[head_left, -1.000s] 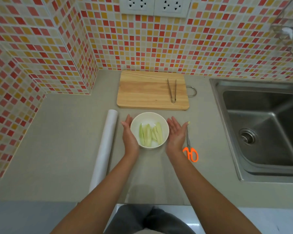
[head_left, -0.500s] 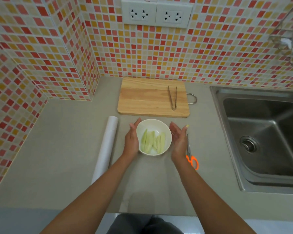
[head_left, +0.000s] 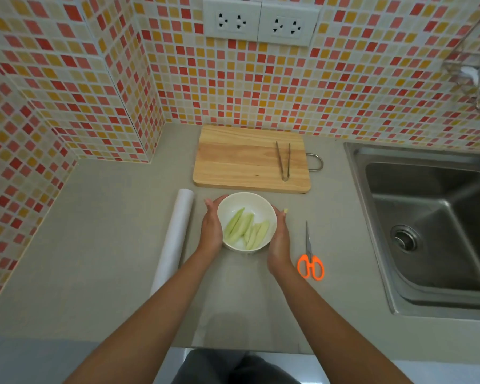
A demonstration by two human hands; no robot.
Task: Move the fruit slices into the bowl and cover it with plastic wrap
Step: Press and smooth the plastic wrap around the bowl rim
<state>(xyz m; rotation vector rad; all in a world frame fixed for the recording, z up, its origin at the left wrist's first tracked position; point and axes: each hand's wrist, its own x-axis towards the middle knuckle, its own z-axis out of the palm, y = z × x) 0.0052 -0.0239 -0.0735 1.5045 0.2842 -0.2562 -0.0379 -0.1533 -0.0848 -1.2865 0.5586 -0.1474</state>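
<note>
A white bowl (head_left: 257, 202) stands on the grey counter in front of the cutting board. Several pale green fruit slices (head_left: 241, 228) lie inside it. My left hand (head_left: 211, 231) is pressed flat against the bowl's left side and my right hand (head_left: 280, 239) against its right side, so both cup it. A white roll of plastic wrap (head_left: 175, 239) lies lengthwise just left of my left hand. A faint clear sheet (head_left: 247, 322) seems to lie on the counter between the bowl and the front edge. Whether film covers the bowl I cannot tell.
A wooden cutting board (head_left: 241, 159) lies behind the bowl with metal tongs (head_left: 283, 162) on its right part. Orange-handled scissors (head_left: 310, 259) lie right of my right hand. A steel sink (head_left: 427, 231) is sunk into the counter at the right. Tiled walls close the left and back.
Both hands have closed in from a small gap onto the bowl's sides. The view has tilted up a little, so the bowl sits lower in the frame.
</note>
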